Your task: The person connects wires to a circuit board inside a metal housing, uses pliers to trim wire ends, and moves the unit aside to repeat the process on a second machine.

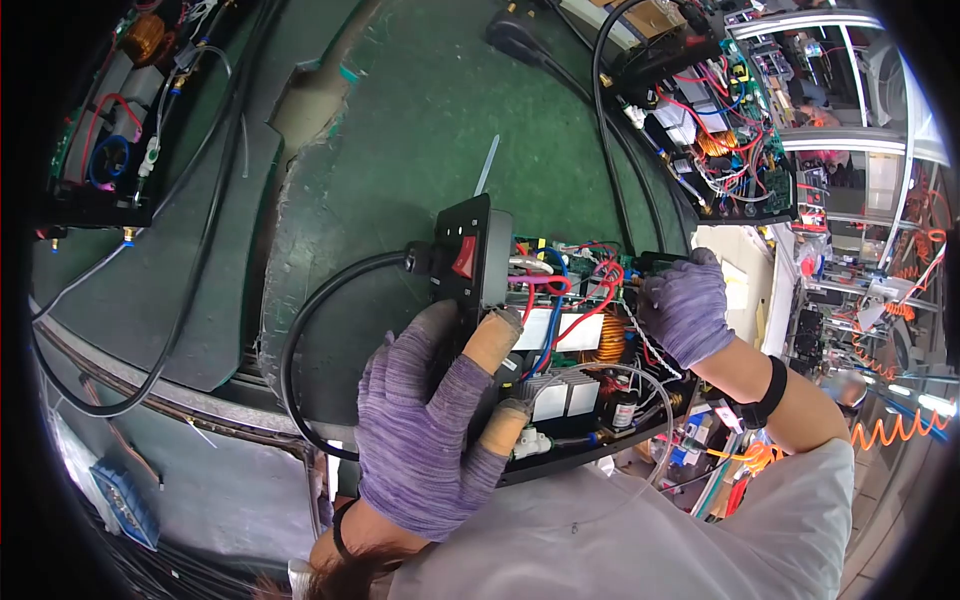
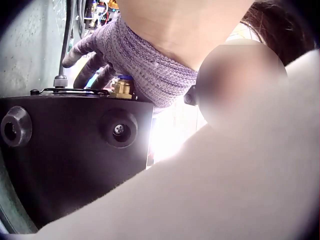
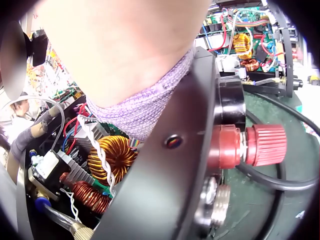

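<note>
An open black-cased electronic unit is tilted on the green bench, its wires, white heat sinks and copper coil exposed. My left hand, in a purple glove with tape round some fingers, grips the end panel with the red rocker switch. Its fingers lie on both sides of the panel's edge. At the opposite end, my gloved right hand holds the front panel with curled fingers; the panel hides the fingertips in the right wrist view. That panel bears a red terminal knob. A brass fitting sits beneath my left wrist.
A black power cord loops from the switch panel. Similar open units stand at the far left and the far right. A white cable tie lies on the bench. A clear tube arches over the near side.
</note>
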The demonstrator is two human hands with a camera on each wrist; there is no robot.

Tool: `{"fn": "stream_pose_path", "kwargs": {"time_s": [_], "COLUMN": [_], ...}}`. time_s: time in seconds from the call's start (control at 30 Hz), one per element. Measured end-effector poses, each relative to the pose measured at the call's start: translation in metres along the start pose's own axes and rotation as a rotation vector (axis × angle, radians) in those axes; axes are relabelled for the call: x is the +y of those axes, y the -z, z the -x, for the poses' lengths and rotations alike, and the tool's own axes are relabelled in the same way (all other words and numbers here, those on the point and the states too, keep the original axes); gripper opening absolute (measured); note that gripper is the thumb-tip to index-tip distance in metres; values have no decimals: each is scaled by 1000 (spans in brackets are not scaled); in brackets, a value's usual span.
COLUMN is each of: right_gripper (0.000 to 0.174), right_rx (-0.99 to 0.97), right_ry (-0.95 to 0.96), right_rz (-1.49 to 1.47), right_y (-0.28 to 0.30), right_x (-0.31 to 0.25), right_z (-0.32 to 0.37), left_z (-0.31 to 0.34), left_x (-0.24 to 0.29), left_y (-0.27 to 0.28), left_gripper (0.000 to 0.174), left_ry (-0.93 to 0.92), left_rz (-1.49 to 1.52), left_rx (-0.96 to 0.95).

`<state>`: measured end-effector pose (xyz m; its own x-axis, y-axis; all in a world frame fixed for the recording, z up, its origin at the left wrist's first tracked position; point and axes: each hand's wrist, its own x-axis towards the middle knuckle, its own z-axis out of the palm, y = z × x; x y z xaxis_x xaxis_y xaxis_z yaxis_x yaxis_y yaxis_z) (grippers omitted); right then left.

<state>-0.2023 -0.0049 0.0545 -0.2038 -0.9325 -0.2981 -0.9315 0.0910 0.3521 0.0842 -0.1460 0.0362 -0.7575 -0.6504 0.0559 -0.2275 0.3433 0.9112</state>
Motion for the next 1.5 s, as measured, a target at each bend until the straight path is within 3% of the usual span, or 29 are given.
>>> {"fn": "stream_pose_path", "kwargs": {"time_s": [0.27,0.37,0.47,0.5,0.6,0.63,0.7,0.77,0.83,0.9,1.0,1.13,1.27,1.5], "right_gripper": [9,20,19,20,20,26,25,21,22,24,32,32,34,27], "right_rx": [-66,-5,43,59,96,188,160,215,5,29,-26,16,7,112], "right_ry": [-34,-63,-117,-162,-247,-205,-237,-214,-323,-316,-299,-289,-325,-388], "right_rz": [-10,-60,-354,-598,-796,-781,-733,-768,-776,-782,-716,-685,-700,-722], "right_y": [19,35,28,22,24,17,17,8,37,31,30,24,21,27], "right_x": [-3,-8,-5,-3,-9,-9,-3,-2,-2,1,3,4,-1,-4], "right_z": [2,8,21,29,35,39,43,43,44,44,45,48,47,53], "left_z": [2,4,-4,-12,-34,-45,-62,-85,-105,-123,-130,-127,-119,-112], "left_x": [4,13,27,43,74,88,99,115,117,118,113,95,100,108], "left_y": [-1,1,7,16,23,22,-6,-32,-57,-88,-107,-118,-124,-128], "left_gripper": [58,58,53,44,44,37,28,19,25,31,33,37,35,46], "left_ry": [10,-22,-184,-309,-464,-454,-477,-346,-391,-308,-219,-282,-262,-118], "left_rz": [-32,-239,-451,-452,-429,-444,-590,-726,-847,-998,-902,-749,-871,-862], "left_rx": [21,60,87,48,-112,-166,-222,-431,-521,-705,-770,-680,-650,-577]}}
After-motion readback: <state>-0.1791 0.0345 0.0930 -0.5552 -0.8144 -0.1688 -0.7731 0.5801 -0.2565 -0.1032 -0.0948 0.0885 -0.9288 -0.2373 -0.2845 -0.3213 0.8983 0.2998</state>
